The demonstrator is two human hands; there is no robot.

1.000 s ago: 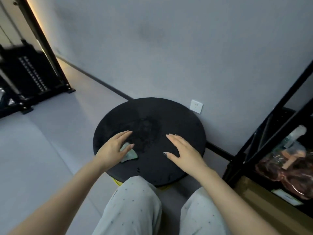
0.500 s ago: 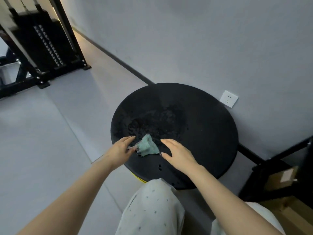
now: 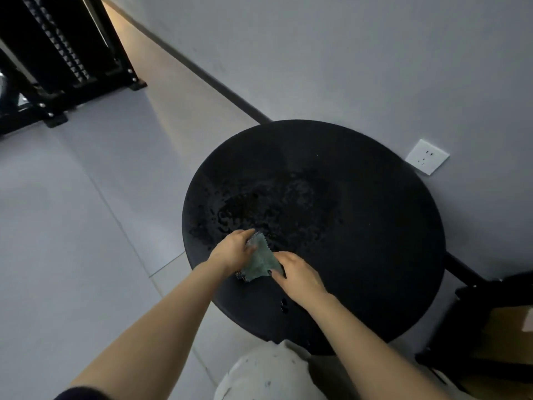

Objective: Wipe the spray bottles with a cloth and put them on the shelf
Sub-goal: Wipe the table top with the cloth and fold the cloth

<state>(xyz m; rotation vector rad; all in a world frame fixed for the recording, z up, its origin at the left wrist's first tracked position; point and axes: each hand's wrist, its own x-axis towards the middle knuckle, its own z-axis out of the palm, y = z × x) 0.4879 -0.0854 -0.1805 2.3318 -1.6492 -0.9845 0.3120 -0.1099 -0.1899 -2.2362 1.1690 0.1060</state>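
Note:
A small green cloth (image 3: 259, 261) lies on the near left part of a round black table (image 3: 360, 226). My left hand (image 3: 233, 251) pinches the cloth's far left edge. My right hand (image 3: 300, 274) holds its near right edge, fingers curled onto it. The cloth is stretched between both hands, just above or on the tabletop. Wet specks cover the table's middle. No spray bottle is in view.
A grey wall with a white socket (image 3: 427, 157) stands behind the table. A black metal rack (image 3: 57, 53) stands at the far left on the grey floor. A black shelf frame (image 3: 476, 313) with a cardboard box (image 3: 507, 333) is at the right. My knee (image 3: 268, 373) is below the table.
The view swung left and down, so the shelf at the right mostly left the frame. My right hand moved onto the cloth, and both hands now hold it.

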